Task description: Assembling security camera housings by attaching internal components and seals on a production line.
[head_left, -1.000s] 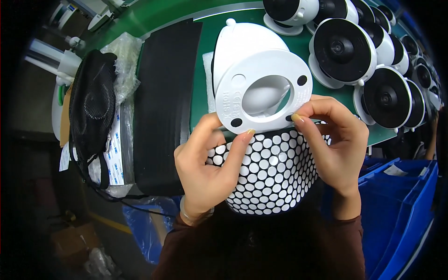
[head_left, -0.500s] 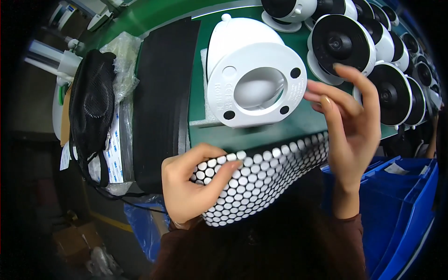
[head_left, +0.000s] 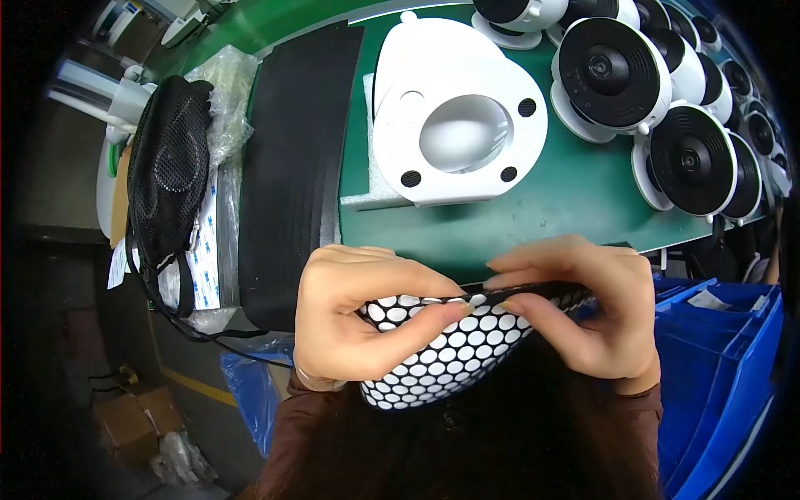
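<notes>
A flexible black sheet covered in round white dots, a sheet of stick-on pads (head_left: 442, 358), is bent between my hands at the table's near edge. My left hand (head_left: 346, 321) grips its left part, thumb on the dotted face. Opposite it, my right hand (head_left: 604, 312) pinches the upper edge, thumb and fingers closed close to the left thumb tip. Whether a single pad is between the right fingertips cannot be made out. Beyond the hands lies a white camera-like device (head_left: 392, 133), its ring-shaped base facing me, with black round pads (head_left: 410, 179) on it.
Several white devices with black round fronts (head_left: 608, 75) stand at the far right. At left are a black mat (head_left: 296, 167), a black mesh pouch (head_left: 171, 167) and clear plastic wrap (head_left: 229, 100). A blue bin (head_left: 708, 358) stands at lower right, cardboard boxes (head_left: 137, 421) on the floor.
My right hand has come down from beside the device's base to the sheet and closed on its edge. The left hand's thumb has shifted right along the sheet, which is now more bent.
</notes>
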A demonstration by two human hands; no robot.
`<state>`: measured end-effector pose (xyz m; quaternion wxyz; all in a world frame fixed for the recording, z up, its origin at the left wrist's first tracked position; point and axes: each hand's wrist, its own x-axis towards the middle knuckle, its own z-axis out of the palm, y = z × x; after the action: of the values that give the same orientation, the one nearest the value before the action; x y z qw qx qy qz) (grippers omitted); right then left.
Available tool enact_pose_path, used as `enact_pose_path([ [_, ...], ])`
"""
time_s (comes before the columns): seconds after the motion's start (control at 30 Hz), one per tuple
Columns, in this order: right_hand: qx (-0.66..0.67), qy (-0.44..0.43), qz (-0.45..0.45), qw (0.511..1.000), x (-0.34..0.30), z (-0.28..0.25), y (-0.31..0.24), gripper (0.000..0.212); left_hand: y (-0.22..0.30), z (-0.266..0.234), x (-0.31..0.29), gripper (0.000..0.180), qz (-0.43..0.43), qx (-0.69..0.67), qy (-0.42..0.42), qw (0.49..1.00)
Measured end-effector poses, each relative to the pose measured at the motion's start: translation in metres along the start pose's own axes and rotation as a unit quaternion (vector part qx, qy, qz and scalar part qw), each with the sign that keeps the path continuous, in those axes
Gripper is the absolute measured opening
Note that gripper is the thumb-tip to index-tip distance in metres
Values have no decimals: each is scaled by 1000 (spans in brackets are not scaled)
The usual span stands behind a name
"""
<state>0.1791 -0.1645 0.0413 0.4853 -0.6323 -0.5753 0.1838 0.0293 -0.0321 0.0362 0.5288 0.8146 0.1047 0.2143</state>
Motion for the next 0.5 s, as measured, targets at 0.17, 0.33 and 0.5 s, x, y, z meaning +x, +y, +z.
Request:
enact_pose_path([
  [0.17, -54, 20, -49, 997, 1, -4, -4, 17, 7, 0, 2, 7, -2, -1, 21, 1000],
  [0.33, -82, 25, -52, 995, -1, -3, -3, 18, 7, 3, 4, 6, 7, -13, 36, 999],
  [0.5, -106, 30, -82, 991, 2, -4, -4, 16, 7, 4, 3, 6, -9, -32, 44, 998],
])
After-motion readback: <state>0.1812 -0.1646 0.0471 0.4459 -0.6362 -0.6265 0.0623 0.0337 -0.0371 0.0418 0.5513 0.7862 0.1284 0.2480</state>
